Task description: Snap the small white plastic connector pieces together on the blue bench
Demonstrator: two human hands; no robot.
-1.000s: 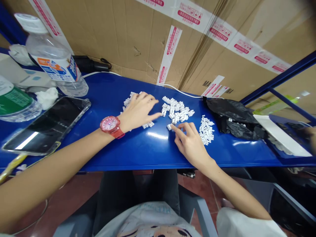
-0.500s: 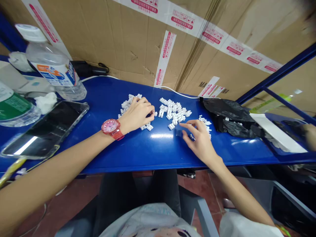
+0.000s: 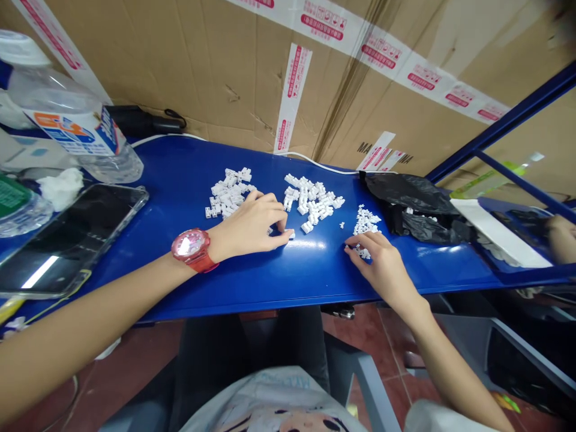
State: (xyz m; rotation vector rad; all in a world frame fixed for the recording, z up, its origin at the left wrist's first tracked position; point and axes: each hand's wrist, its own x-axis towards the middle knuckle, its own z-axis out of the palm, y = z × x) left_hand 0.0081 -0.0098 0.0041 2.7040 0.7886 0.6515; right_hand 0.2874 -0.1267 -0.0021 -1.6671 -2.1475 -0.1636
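Three loose piles of small white plastic pieces lie on the blue metal table [image 3: 288, 279]. The left pile [image 3: 227, 193] is just beyond my left hand [image 3: 249, 225], and the middle pile [image 3: 311, 201] is just past its fingertips. A single white piece [image 3: 290, 234] sits at the thumb and fingertips, and it seems pinched there. My right hand [image 3: 380, 267] rests at the near end of the right pile [image 3: 365, 225], with fingers curled over some pieces. A red wristwatch [image 3: 191, 249] circles my left wrist.
A smartphone in a clear case [image 3: 72, 240], a tissue [image 3: 60, 189] and a water bottle [image 3: 72, 114] stand at the left. A black plastic bag [image 3: 409, 201] lies at the right, beyond it a white board [image 3: 499, 231] and another person's hand [image 3: 561, 237]. Cardboard boxes form the back.
My left hand has slid toward the table's front edge, uncovering the left pile. My right hand has moved onto the near end of the right pile. The view has shifted slightly.
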